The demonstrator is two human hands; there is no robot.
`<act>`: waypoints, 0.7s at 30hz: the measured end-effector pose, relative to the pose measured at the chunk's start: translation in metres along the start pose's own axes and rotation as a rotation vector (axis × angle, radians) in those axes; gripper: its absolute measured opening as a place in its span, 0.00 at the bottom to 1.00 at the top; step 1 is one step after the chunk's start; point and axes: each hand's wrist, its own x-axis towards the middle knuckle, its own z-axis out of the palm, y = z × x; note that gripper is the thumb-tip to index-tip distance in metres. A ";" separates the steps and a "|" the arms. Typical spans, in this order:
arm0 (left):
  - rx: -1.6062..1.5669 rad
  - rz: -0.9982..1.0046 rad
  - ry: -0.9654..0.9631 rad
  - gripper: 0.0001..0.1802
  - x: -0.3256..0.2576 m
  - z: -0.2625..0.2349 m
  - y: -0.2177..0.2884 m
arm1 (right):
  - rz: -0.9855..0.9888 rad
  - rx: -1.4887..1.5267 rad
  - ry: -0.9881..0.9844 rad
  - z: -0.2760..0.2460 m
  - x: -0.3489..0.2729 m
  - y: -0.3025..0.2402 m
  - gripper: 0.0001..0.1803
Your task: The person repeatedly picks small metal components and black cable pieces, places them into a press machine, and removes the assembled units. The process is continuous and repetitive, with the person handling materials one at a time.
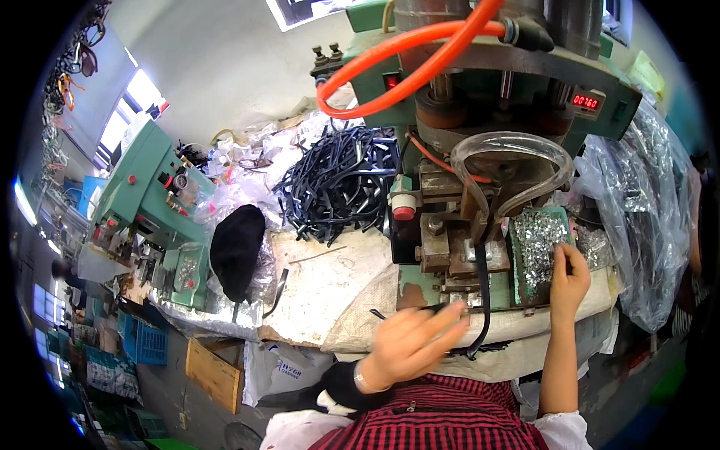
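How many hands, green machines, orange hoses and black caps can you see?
Hands: 2, left hand and right hand
Green machines: 2, big press and small machine
Orange hoses: 1
Black caps: 1
Total: 6

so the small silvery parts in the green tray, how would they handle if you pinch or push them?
The silvery parts look tiny, thin and shiny, so probably light and slippery to pinch singly. Heaped loosely in the green tray, they'd likely scatter or slide when pushed. The right hand reaches into them with its fingertips.
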 end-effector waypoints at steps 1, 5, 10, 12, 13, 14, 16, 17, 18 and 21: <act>0.171 -0.047 0.022 0.20 -0.007 -0.018 0.000 | 0.062 0.057 -0.006 -0.004 -0.004 0.001 0.07; 0.498 -0.316 0.284 0.11 -0.002 -0.072 -0.056 | 0.182 0.136 -0.048 -0.020 -0.012 0.001 0.05; 0.599 -0.341 0.009 0.08 -0.019 -0.084 -0.185 | 0.022 0.108 -0.119 0.006 0.002 -0.034 0.08; 0.776 -0.384 -0.234 0.11 -0.039 -0.078 -0.216 | 0.113 0.219 -0.119 0.020 0.003 -0.039 0.09; 0.838 -0.388 -0.308 0.13 -0.045 -0.069 -0.226 | 0.195 0.270 -0.131 0.022 0.002 -0.035 0.09; 0.788 -0.355 -0.278 0.14 -0.064 -0.065 -0.247 | 0.211 0.287 -0.133 0.022 0.000 -0.033 0.09; 0.693 -0.338 -0.221 0.17 -0.091 -0.063 -0.271 | 0.212 0.277 -0.106 0.014 -0.008 -0.024 0.08; 0.649 -0.353 -0.192 0.17 -0.090 -0.058 -0.271 | 0.198 0.246 -0.062 0.005 -0.014 -0.018 0.07; 0.633 -0.344 -0.178 0.16 -0.092 -0.055 -0.266 | 0.182 0.216 -0.022 -0.005 -0.019 -0.013 0.07; 0.597 -0.305 -0.210 0.14 -0.089 -0.050 -0.232 | 0.228 0.143 -0.017 -0.025 -0.028 -0.017 0.06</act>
